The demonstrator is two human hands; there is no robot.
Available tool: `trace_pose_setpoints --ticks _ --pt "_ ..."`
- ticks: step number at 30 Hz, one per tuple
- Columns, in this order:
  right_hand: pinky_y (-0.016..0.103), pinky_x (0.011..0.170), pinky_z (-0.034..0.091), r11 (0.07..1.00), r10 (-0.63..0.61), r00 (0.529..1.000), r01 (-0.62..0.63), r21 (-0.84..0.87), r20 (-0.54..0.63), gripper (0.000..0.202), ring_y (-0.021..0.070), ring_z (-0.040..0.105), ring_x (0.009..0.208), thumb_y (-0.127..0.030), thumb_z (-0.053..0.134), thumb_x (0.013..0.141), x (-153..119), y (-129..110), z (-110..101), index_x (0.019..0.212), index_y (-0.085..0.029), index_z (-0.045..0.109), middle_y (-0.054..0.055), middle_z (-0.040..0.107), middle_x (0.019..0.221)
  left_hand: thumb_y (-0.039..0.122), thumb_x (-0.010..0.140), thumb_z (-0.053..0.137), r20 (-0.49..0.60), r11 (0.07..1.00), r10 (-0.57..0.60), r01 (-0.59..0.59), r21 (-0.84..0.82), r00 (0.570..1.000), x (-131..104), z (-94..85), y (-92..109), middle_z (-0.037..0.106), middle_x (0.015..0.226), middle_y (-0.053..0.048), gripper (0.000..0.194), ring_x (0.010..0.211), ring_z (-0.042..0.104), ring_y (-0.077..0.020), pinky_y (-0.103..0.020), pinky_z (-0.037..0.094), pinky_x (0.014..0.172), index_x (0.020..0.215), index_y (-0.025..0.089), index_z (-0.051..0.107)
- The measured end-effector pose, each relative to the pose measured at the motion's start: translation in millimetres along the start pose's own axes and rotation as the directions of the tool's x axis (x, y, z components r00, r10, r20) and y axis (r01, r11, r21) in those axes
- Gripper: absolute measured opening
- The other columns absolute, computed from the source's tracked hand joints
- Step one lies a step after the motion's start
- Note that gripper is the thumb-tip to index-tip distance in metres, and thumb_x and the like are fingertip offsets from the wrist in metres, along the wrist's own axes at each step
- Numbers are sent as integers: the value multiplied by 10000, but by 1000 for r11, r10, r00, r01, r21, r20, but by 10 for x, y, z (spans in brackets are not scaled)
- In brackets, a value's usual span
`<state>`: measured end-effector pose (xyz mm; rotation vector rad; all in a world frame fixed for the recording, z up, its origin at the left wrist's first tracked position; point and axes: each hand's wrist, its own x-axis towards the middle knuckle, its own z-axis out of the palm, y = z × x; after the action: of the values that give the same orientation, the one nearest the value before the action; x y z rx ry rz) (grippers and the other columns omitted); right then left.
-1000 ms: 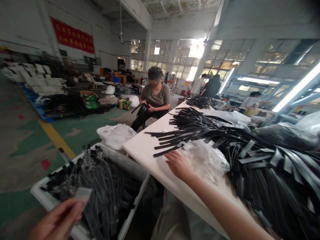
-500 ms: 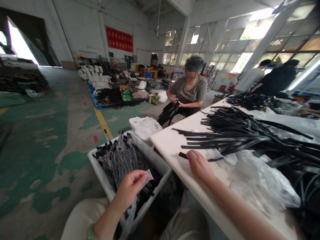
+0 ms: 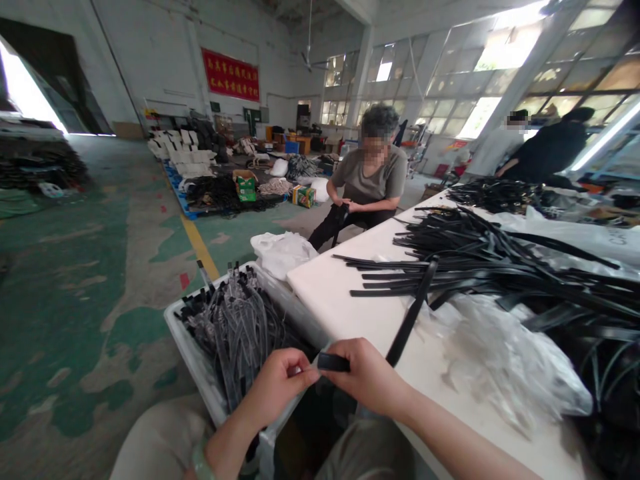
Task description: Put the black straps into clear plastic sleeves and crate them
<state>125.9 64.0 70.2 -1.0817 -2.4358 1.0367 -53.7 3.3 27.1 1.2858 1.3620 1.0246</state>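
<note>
My left hand point(image 3: 286, 381) is closed in a pinch on the mouth of a clear plastic sleeve point(image 3: 322, 351), mostly hidden by the fingers. Right beside it, my right hand point(image 3: 369, 379) grips a flat black strap point(image 3: 411, 321) near one end. That short end points at the sleeve's mouth; whether it is inside, I cannot tell. Behind my right hand the strap's longer part slants up over the table edge. Below and beyond my left hand stands a pale plastic bin point(image 3: 193, 377), holding many black strips in clear sleeves point(image 3: 237, 320).
On the white table point(image 3: 320, 283) lie a heap of black straps point(image 3: 465, 247) and a crumpled clear plastic bag point(image 3: 515, 363). A white bag point(image 3: 284, 253) sits beyond the bin. Across the table corner a seated person point(image 3: 373, 170) handles black strips; two people stand farther right.
My right hand has lifted the black strap off the table and brought it left to my left hand. My left hand has moved slightly right, still pinching the sleeve.
</note>
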Motion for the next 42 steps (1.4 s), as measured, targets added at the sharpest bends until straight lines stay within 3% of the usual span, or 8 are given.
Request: trace_pose_setpoints --ticks 4,8,14,20,23,25,34,42 --pt "221 529 283 997 26 1000 -26 -76 -2 79 122 538 588 -175 664 729 -23 26 26 658 -169 628 -20 620 616 219 636 759 61 995 91 -94 39 994 13 22 163 657 914 -53 165 907 591 -223 -305 425 819 773 158 691" --pt "235 528 271 987 59 998 -62 -150 -23 151 133 535 585 -264 700 761 -31 11 40 665 -171 629 1 630 619 157 586 760 82 990 -50 60 -126 995 21 67 155 660 730 -10 210 751 603 -200 -293 449 701 748 164 626" --pt "232 538 294 994 71 997 -73 -87 -20 212 129 506 586 -314 676 818 -37 -23 24 675 -168 617 -13 601 614 102 521 764 32 971 -62 67 -230 998 24 181 17 606 694 29 272 699 548 -158 -254 427 641 718 165 588" --pt "255 594 356 999 0 996 4 -42 85 263 171 555 686 -438 589 895 -110 -21 -213 865 -179 554 9 607 730 242 633 740 -92 989 37 -50 -142 995 25 103 -41 517 590 36 220 591 460 -122 -239 326 555 560 162 549" --pt "272 653 391 996 -69 992 74 -40 108 205 170 553 701 -340 365 997 -160 -56 -354 902 -198 478 16 589 754 264 659 735 -119 990 95 -106 -90 988 8 17 -78 539 620 21 202 599 485 -124 -241 341 571 556 155 599" --pt "266 622 381 995 -81 985 89 -44 151 215 163 533 656 -307 350 996 -172 -90 -394 826 -214 445 3 565 708 281 669 731 -133 991 100 -111 -75 986 -5 -16 -98 506 596 33 231 574 457 -114 -237 327 558 537 159 586" --pt "258 659 381 985 -103 978 125 -121 180 215 164 554 711 -199 401 957 -105 -108 -316 765 -194 498 34 615 769 297 767 604 -33 993 98 -95 73 995 -72 -16 -28 552 639 -9 235 639 523 -152 -261 359 609 599 154 685" --pt "262 588 310 908 -74 976 152 -392 207 170 171 626 710 -178 451 937 -166 -141 -257 801 -196 551 30 672 784 135 737 515 -31 965 145 -134 226 989 -111 3 66 564 660 -14 216 706 564 -174 -268 381 662 572 186 644"
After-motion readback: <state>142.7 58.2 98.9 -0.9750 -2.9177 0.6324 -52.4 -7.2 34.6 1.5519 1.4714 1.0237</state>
